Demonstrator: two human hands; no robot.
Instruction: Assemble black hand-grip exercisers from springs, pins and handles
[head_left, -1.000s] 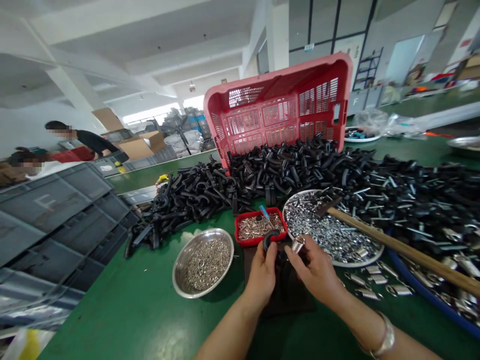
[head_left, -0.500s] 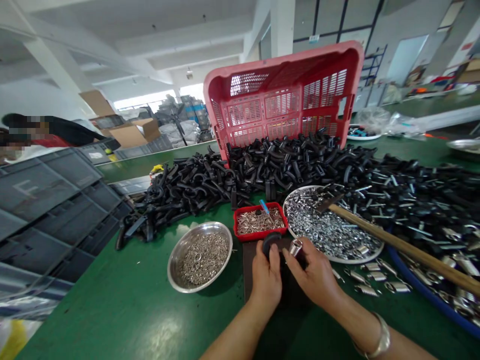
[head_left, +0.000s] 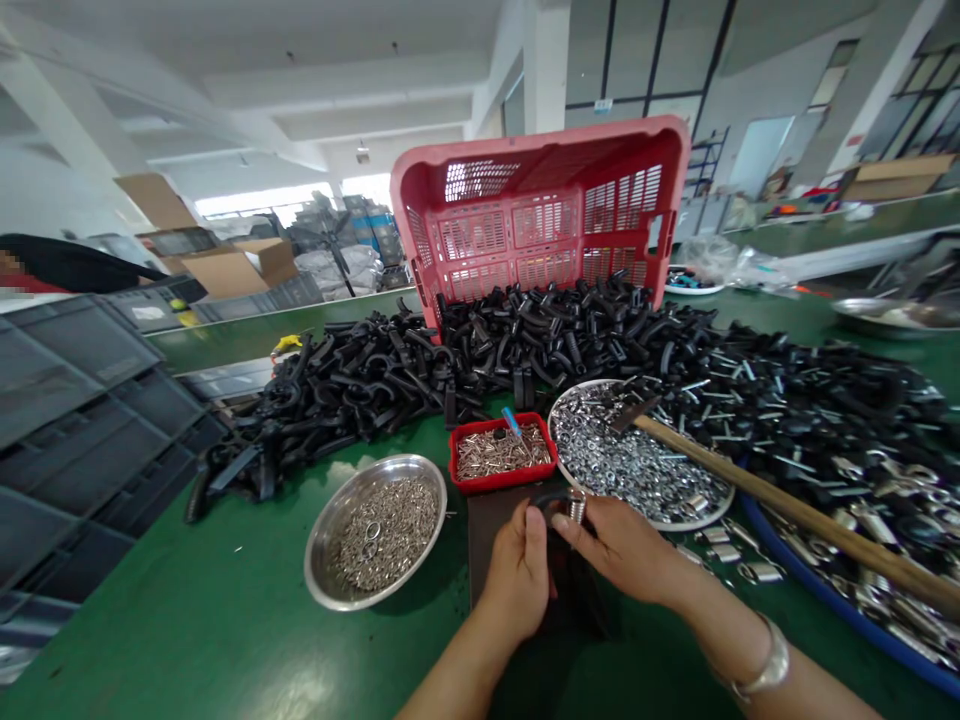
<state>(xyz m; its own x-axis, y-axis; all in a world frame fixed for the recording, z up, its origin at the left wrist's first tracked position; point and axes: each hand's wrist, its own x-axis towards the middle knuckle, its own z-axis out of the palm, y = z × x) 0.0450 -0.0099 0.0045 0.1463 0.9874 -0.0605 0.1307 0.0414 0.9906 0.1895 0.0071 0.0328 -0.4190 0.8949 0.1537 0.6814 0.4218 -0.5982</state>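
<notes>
My left hand [head_left: 519, 568] is closed on a curved black plastic part [head_left: 551, 497], held over a dark block [head_left: 484, 530] on the green table. In my right hand [head_left: 619, 543] is a shiny coil spring [head_left: 577, 506], pinched upright between thumb and fingers against the end of the black part. Whether the spring is hooked into it I cannot tell; fingers cover the join. Just beyond the hands sits a red tray [head_left: 501, 455] of small metal pins with a blue-handled tool [head_left: 511, 421] in it. To the left is a steel bowl [head_left: 322, 560] of small metal pieces.
A tipped red crate [head_left: 540, 140] stands behind a wide heap of black parts [head_left: 360, 375]. On the right, a wooden-handled hammer [head_left: 720, 475] lies across a white-rimmed plate [head_left: 559, 440] of metal pieces and a blue-rimmed tray [head_left: 825, 590] of springs. Grey crates [head_left: 67, 400] are stacked left.
My right hand has brought the spring left against the black part, where a gap was before. The whole view has shifted slightly, with table items appearing further left and lower.
</notes>
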